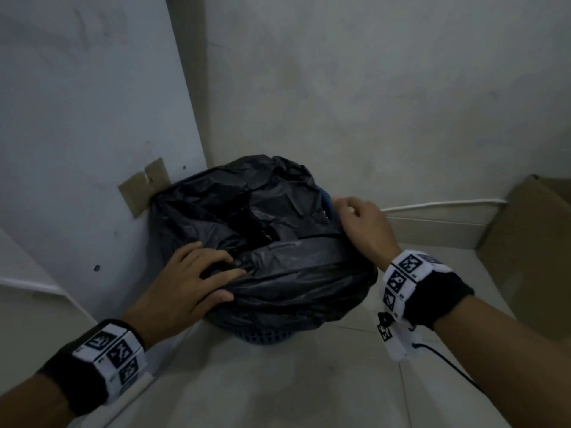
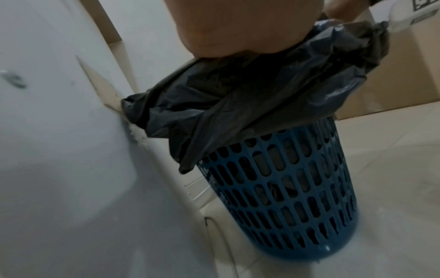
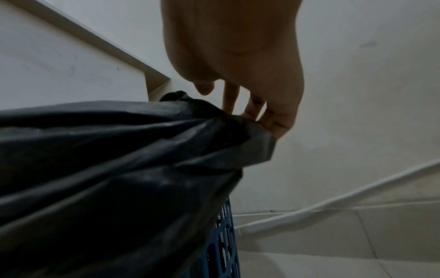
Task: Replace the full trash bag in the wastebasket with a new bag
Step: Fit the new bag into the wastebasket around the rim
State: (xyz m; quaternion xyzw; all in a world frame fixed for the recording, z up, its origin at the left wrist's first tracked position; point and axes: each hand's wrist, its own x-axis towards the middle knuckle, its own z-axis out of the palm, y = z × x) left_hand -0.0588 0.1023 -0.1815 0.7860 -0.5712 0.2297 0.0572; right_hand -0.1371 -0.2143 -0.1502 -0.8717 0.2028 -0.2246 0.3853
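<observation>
A black trash bag [image 1: 293, 267] lines a blue perforated wastebasket [image 1: 262, 336] standing in a wall corner. The bag's rim is folded over the basket's top [image 2: 262, 103]. My left hand [image 1: 216, 279] lies on the near-left rim, with its fingertips dug into a fold of the bag and its thumb on the outer side. In the left wrist view only the palm [image 2: 238, 28] shows, resting on the bag above the basket wall [image 2: 285, 188]. My right hand [image 1: 349, 211] pinches the bag's edge [image 3: 119, 150] at the right rim, fingers [image 3: 229, 101] curled down onto the plastic.
A large cardboard box [image 1: 531, 242] stands on the floor to the right. A cardboard scrap [image 1: 142, 186] is stuck on the left wall behind the basket. A white cable [image 1: 432, 205] runs along the skirting. Pale floor tiles [image 1: 309, 381] lie in front.
</observation>
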